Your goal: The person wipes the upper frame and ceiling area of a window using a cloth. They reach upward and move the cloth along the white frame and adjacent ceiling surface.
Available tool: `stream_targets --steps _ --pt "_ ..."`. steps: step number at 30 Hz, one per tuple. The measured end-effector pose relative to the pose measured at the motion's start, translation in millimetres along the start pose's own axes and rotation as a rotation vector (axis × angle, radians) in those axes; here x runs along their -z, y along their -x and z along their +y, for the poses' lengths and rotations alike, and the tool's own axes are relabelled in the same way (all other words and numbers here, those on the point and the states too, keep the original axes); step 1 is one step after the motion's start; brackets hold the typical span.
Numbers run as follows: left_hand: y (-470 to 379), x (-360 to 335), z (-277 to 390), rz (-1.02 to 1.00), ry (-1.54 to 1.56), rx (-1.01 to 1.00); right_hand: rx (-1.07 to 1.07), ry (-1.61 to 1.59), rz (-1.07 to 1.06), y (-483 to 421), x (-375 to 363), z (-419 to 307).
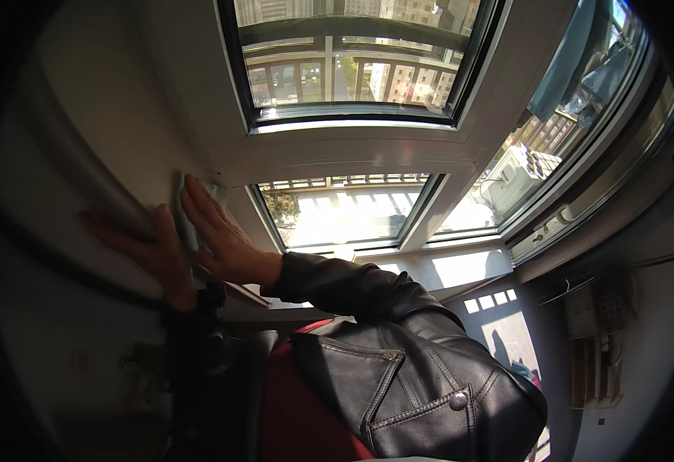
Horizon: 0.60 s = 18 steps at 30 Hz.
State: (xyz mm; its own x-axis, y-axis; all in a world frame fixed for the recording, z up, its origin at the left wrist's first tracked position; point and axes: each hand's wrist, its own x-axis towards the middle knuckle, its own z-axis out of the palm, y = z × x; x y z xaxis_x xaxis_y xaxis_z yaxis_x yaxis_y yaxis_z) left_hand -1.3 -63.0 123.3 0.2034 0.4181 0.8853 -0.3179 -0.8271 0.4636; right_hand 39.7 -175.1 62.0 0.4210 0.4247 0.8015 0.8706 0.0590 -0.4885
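My right hand [221, 234], in a black leather sleeve, lies flat over a pale blue-green cloth [185, 216]. It presses the cloth to the light wall [123, 133] at the left of the window. Close beside it, my left hand [149, 251] rests against a raised strip [106, 179] along that wall, thumb up and apart from the fingers. The left hand appears to hold nothing, though shadow blurs its fingertips. Just right of the cloth, the window frame [337, 153] surrounds an upper pane [348, 63] and a lower pane [343, 213].
Below the lower pane runs a sunlit windowsill [464, 268]. At the right, a door [539, 242] has a handle [562, 216] with keys in its lock. An air-conditioner unit [522, 167] stands outside behind glass. A wooden shelf [594, 369] is against the far right wall.
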Motion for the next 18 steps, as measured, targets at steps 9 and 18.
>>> stream_targets --steps 9,18 --pt "3 -1 -7 -0.057 0.281 0.126 0.171 -0.026 0.009 -43 23 -11" --pt "0 -3 -14 -0.006 0.137 -0.121 0.050 0.039 0.077 1 -4 -7"
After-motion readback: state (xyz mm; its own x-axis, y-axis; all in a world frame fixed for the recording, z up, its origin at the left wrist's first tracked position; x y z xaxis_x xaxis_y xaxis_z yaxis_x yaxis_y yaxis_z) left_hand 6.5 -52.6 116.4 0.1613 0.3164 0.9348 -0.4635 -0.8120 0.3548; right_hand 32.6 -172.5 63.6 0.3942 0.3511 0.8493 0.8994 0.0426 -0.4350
